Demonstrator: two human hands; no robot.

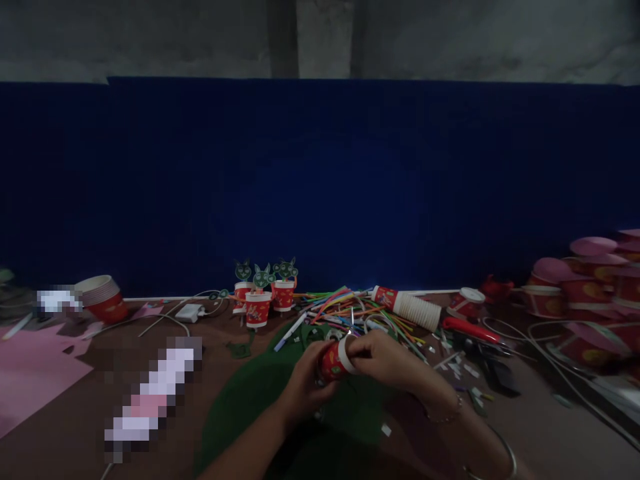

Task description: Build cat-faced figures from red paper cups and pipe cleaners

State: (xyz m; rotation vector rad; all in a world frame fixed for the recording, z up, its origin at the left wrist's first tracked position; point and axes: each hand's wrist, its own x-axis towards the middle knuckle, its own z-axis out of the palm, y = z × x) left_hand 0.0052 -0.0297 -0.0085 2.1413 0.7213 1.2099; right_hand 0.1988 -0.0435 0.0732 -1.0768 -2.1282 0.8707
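Note:
A red paper cup [333, 362] with a white rim lies tilted on its side in my left hand [306, 381], whose fingers wrap round its body. At the cup's mouth, my right hand [377, 357] is closed with its fingertips on the rim and partly inside; anything else in them is hidden. Both hands are above a green sheet [250, 413] on the brown table. Just beyond them spreads a pile of coloured pipe cleaners [330, 307]. Three red cups with green animal heads [258, 309] stand behind, to the left.
Stacked paper cups [417, 312] lie behind my right hand, and another stack [103, 300] stands far left. A red-handled tool [473, 329], paper scraps [457, 367] and cables are on the right. Many decorated cups [595, 293] crowd the right edge. Pink paper [35, 380] lies left.

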